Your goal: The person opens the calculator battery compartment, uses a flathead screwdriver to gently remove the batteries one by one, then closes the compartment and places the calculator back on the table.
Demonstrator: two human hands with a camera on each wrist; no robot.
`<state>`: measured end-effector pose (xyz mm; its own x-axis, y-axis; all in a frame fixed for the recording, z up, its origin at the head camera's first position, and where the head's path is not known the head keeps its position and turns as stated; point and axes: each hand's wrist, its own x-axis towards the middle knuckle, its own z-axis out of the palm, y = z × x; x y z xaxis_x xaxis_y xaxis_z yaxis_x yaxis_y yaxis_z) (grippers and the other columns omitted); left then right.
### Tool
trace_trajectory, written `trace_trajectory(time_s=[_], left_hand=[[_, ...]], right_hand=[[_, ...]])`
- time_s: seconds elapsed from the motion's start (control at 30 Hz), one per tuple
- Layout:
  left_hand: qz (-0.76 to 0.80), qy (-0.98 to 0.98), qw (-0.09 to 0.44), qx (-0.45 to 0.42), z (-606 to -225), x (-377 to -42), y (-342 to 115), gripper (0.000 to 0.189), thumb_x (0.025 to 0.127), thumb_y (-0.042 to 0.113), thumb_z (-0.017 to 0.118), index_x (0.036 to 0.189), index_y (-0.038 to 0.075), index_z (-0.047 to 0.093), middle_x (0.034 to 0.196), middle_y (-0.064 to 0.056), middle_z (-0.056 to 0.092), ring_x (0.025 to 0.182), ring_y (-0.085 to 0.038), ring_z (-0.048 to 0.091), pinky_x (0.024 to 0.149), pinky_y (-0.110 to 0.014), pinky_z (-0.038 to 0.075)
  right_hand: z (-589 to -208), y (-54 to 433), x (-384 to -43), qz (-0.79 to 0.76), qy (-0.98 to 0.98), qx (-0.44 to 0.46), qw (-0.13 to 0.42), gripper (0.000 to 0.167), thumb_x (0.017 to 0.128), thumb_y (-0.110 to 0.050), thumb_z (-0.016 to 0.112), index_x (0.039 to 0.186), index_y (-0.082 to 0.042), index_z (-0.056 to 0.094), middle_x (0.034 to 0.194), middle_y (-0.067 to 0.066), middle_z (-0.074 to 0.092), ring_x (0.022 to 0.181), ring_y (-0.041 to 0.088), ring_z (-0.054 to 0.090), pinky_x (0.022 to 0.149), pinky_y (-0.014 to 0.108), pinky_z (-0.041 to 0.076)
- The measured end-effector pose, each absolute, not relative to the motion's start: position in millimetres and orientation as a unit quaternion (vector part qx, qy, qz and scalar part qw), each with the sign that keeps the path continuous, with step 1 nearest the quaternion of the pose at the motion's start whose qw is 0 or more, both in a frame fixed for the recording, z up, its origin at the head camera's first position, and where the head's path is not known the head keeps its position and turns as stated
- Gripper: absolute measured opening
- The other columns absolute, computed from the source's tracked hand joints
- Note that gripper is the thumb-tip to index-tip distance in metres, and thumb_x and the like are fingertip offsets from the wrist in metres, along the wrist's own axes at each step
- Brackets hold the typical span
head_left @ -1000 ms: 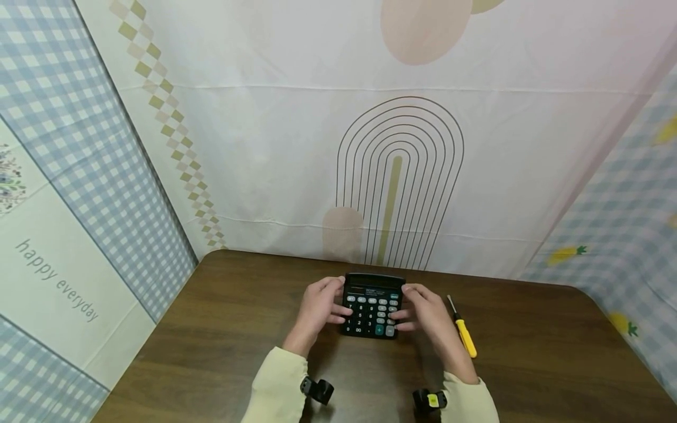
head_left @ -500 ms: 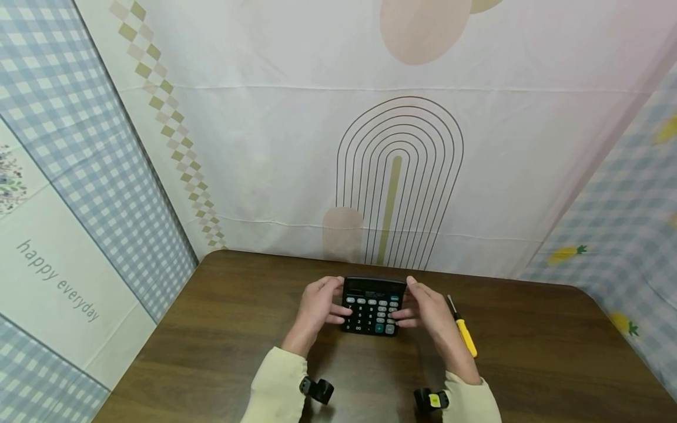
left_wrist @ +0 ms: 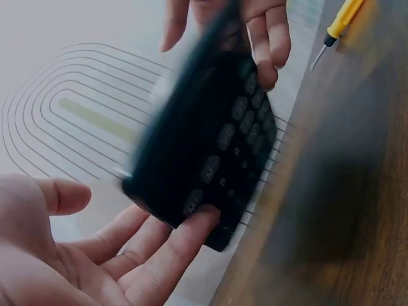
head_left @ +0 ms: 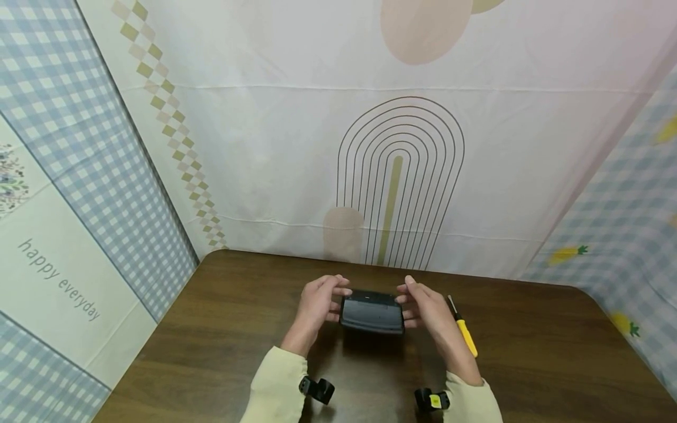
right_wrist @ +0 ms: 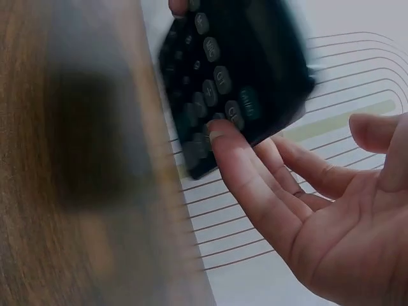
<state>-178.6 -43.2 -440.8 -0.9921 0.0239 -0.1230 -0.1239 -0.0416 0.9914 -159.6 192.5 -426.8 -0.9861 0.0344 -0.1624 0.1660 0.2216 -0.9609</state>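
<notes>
- Over at nine o'clock I can read "happy everyday", printed on the hanging cloth (head_left: pixel 53 317).
- On the calculator (head_left: pixel 372 314), from the left wrist: an 8 key (left_wrist: pixel 222 182), a 9 key (left_wrist: pixel 237 152) at its one o'clock, an M+ key (left_wrist: pixel 193 203) at its eight.
- From the right wrist: a GT key (right_wrist: pixel 221 80), a CE key (right_wrist: pixel 233 115) below towards half past five; the teal key (right_wrist: pixel 249 103) is too blurred.

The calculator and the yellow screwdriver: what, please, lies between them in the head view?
In the head view, the right hand lies between the calculator and the yellow screwdriver, which lies on the table.
</notes>
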Motion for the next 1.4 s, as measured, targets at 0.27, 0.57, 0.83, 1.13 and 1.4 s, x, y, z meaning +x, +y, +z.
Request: trace_trajectory(time_s=[0.27, 0.57, 0.83, 1.13, 1.4], left_hand=[[0.722, 0.691, 0.039, -0.015, -442.5, -178.5, -43.7, 0.023, 0.100, 0.017, 0.073, 0.117, 0.003, 0.076, 0.103, -0.012, 0.077, 0.073, -0.017, 0.071, 0.064, -0.033, 0.060], [0.711, 0.703, 0.031, -0.008, -444.6, -179.8, -42.6, 0.026, 0.094, 0.009, 0.078, 0.119, 0.002, 0.077, 0.109, -0.010, 0.076, 0.079, -0.015, 0.067, 0.063, -0.029, 0.056], [0.691, 0.721, 0.039, -0.005, -445.5, -179.7, -42.1, 0.033, 0.092, 0.007, 0.078, 0.125, 0.006, 0.077, 0.132, -0.015, 0.068, 0.084, -0.019, 0.068, 0.066, -0.031, 0.058], [0.671, 0.739, 0.061, -0.010, -448.2, -180.5, -41.4, 0.046, 0.090, 0.006, 0.081, 0.135, 0.004, 0.071, 0.135, -0.018, 0.067, 0.095, -0.022, 0.070, 0.069, -0.034, 0.060], [0.664, 0.744, 0.071, 0.011, -451.1, -179.7, -41.4, 0.055, 0.088, 0.003, 0.081, 0.141, 0.001, 0.066, 0.141, -0.022, 0.064, 0.086, -0.020, 0.068, 0.065, -0.032, 0.057]], right_hand=[[-427.2, 190.7, -157.2, -0.576, 0.815, 0.043, 0.048, 0.044, 0.108, -0.028, 0.065, 0.139, 0.003, 0.062, 0.115, 0.016, 0.066, 0.084, 0.022, 0.067, 0.079, 0.045, 0.063], [-428.4, 191.5, -159.0, -0.574, 0.817, 0.036, 0.043, 0.044, 0.105, -0.018, 0.069, 0.143, 0.002, 0.058, 0.134, 0.023, 0.061, 0.091, 0.025, 0.071, 0.081, 0.045, 0.063], [-428.4, 192.4, -159.9, -0.567, 0.821, 0.033, 0.051, 0.052, 0.102, -0.013, 0.071, 0.149, 0.002, 0.054, 0.147, 0.029, 0.054, 0.106, 0.031, 0.072, 0.088, 0.048, 0.061], [-432.6, 192.5, -161.9, -0.563, 0.824, 0.036, 0.061, 0.065, 0.100, -0.010, 0.074, 0.155, 0.006, 0.044, 0.148, 0.035, 0.052, 0.104, 0.033, 0.074, 0.089, 0.048, 0.061], [-434.8, 191.2, -162.1, -0.560, 0.825, 0.038, 0.065, 0.065, 0.098, -0.007, 0.075, 0.154, 0.006, 0.045, 0.146, 0.035, 0.052, 0.098, 0.031, 0.075, 0.085, 0.048, 0.062]])
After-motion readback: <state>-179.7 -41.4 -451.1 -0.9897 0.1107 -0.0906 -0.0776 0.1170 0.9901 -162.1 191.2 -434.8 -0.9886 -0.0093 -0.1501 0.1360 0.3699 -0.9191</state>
